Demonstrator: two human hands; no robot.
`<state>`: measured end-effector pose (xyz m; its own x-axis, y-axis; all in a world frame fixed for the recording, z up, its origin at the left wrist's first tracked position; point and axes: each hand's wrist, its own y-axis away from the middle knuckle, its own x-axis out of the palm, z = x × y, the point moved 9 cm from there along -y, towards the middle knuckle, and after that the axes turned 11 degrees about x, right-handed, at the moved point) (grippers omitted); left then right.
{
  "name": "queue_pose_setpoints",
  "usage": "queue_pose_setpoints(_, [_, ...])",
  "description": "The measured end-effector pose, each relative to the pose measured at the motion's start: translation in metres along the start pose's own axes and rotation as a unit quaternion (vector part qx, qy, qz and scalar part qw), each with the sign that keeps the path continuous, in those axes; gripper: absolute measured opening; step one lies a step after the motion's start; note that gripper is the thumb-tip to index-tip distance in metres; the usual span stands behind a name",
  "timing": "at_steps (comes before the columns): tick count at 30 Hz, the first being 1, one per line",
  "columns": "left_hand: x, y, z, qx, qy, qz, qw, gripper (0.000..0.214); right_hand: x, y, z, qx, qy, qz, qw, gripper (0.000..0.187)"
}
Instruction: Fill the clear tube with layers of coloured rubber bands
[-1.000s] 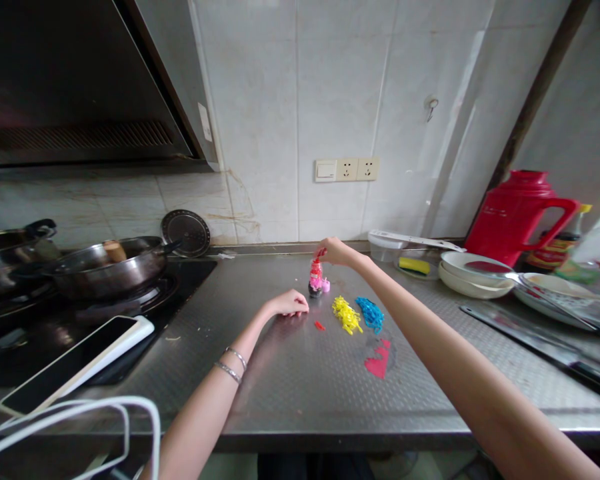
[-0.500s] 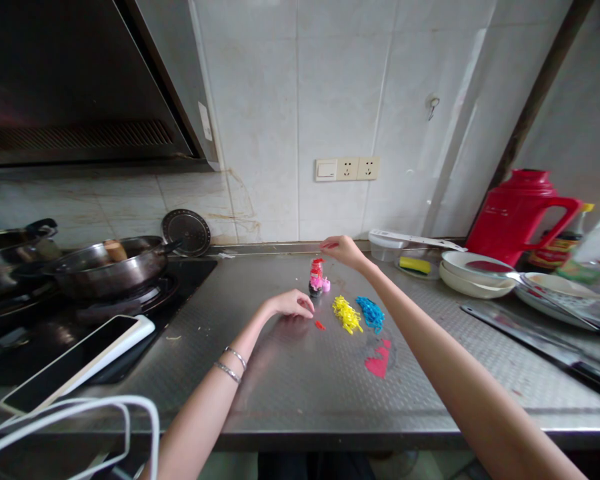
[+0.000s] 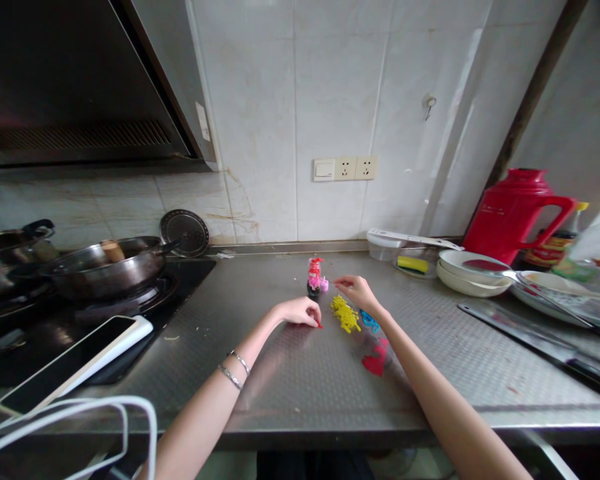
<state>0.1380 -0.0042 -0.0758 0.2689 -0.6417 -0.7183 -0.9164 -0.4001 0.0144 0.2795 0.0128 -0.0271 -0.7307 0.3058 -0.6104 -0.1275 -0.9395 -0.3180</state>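
My left hand (image 3: 303, 311) rests low over the metal counter, its fingertips pinched on a small red strip (image 3: 321, 325). My right hand (image 3: 357, 292) is just above the counter, right of the bottle, fingers drawn together; anything between them is too small to make out. A small clear bottle (image 3: 314, 280) stands upright beyond my left hand, with dark, pink and red layers and red bits at its mouth. Beside it is a pink cap-like piece (image 3: 324, 284). A pile of yellow strips (image 3: 345, 315) lies between my hands. Blue strips (image 3: 369, 321) are partly hidden by my right hand.
Flat red pieces (image 3: 375, 361) lie by my right forearm. On the right are a cleaver (image 3: 515, 337), white bowls (image 3: 473, 283), a yellow sponge (image 3: 413, 265) and a red thermos jug (image 3: 515, 217). Left are a pan (image 3: 107, 270) on the stove and a phone (image 3: 67, 367).
My right hand has come down and nearer from above the bottle, now covering part of the blue strips. My left hand has shifted slightly right and closed on the red strip.
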Motion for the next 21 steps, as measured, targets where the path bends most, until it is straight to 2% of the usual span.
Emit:
queue_pose_setpoints(7, [0.003, -0.003, -0.004, -0.015, -0.071, 0.004, 0.997, 0.01, -0.003, 0.009, -0.015, 0.011, 0.012, -0.002, 1.0, 0.025])
queue_pose_setpoints(13, [0.004, -0.005, -0.006, -0.019, -0.136, 0.018, 0.99, 0.009, -0.003, 0.012, -0.01, -0.002, 0.019, 0.003, 1.0, 0.026])
queue_pose_setpoints(17, [-0.02, 0.005, -0.013, -0.027, -0.089, -0.042, 0.995, 0.011, -0.004, 0.013, -0.005, -0.011, 0.029, 0.003, 1.0, 0.026])
queue_pose_setpoints(21, [-0.063, 0.015, -0.026, -0.015, -0.001, -0.144, 0.989, 0.019, -0.009, 0.014, -0.003, -0.011, 0.038, -0.004, 0.999, 0.026])
